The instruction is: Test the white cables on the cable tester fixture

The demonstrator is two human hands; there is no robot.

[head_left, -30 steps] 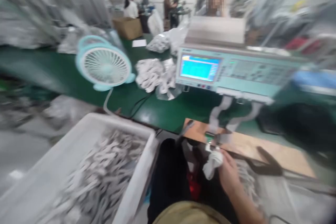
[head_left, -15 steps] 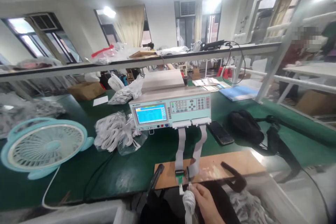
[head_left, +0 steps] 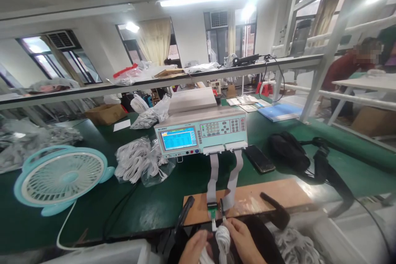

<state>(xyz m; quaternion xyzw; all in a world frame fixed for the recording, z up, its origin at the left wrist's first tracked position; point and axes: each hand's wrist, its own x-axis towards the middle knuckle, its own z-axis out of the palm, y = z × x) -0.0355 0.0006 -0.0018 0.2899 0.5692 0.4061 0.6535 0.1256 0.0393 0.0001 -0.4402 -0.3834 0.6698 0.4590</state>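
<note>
At the bottom centre, my right hand (head_left: 243,237) pinches the end of a coiled white cable (head_left: 223,239) at the dark connector of the right ribbon cable (head_left: 231,185). A white plug (head_left: 213,225) is at the small green circuit board (head_left: 213,213) on the left ribbon cable (head_left: 212,183). My left hand (head_left: 194,247), left of the coil, is closed with white cable showing at its lower edge; its fingertips are partly blurred. Both ribbons run up to a tester (head_left: 201,132) with a lit blue screen.
A wooden board (head_left: 253,198) lies along the table's front edge. Left of the tester are bagged white cables (head_left: 133,159) and a light-blue fan (head_left: 66,177). A phone (head_left: 259,159) and black bag (head_left: 287,152) lie right. White cables (head_left: 297,245) fill a bin.
My left hand has come into view beside the coil. My right hand stays at the connector. The tester's screen now shows a larger reading in its upper part. The camera view has shifted slightly.
</note>
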